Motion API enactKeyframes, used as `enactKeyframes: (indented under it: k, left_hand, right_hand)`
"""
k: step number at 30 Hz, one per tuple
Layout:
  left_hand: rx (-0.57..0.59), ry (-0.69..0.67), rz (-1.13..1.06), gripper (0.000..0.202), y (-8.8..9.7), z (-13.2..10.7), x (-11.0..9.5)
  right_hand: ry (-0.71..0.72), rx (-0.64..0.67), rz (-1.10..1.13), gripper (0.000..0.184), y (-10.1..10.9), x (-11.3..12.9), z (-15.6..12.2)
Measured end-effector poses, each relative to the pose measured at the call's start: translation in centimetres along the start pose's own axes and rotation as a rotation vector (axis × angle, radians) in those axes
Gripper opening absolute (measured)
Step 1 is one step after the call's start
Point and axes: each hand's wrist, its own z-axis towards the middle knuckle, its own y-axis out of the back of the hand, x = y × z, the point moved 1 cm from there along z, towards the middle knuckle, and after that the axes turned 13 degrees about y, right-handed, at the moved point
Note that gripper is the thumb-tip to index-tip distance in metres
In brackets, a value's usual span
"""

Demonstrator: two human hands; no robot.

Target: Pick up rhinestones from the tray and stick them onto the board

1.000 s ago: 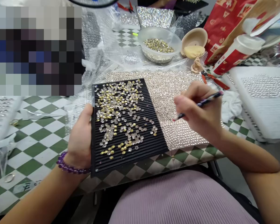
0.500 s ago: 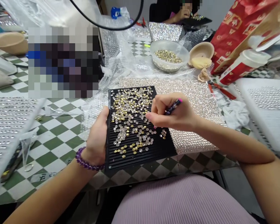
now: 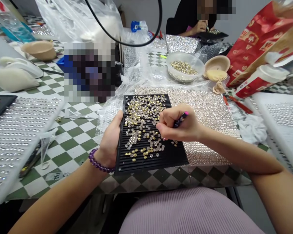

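Left: the left hand (image 3: 109, 139) holds the left edge of a black ribbed tray (image 3: 171, 160), thumb along the rim, near the front edge of the table (image 3: 75, 136). Centre: the right hand (image 3: 177, 125), fingers pinching a pen-like tool (image 3: 180, 119), has within the last second crossed from the stone-covered sheet (image 3: 210, 110) to the tray's right side — work apparently shifting to the loose stones (image 3: 131, 140). Hidden: the left fingers, behind the tray — spread or together, cannot tell; the tool's tip, too small to show whether it bears a stone.
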Motion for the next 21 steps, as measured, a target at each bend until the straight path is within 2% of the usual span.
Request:
enactKeyframes:
  k: [6,12,21]
  left_hand:
    - [-0.073,-0.028,0.010,0.074,-0.03,-0.30,-0.16]
    - [-0.013,-0.033,-0.049,0.068,-0.29,-0.46,-0.18]
    - [0.011,-0.022,-0.056,0.069,-0.19,-0.36,-0.34]
  right_hand:
    - [0.027,0.036,-0.018,0.041,-0.26,-0.37,-0.08]
    - [-0.018,-0.018,0.109,0.042,-0.21,-0.22,0.35]
    - [-0.002,-0.011,0.078,0.042,-0.18,-0.37,0.21]
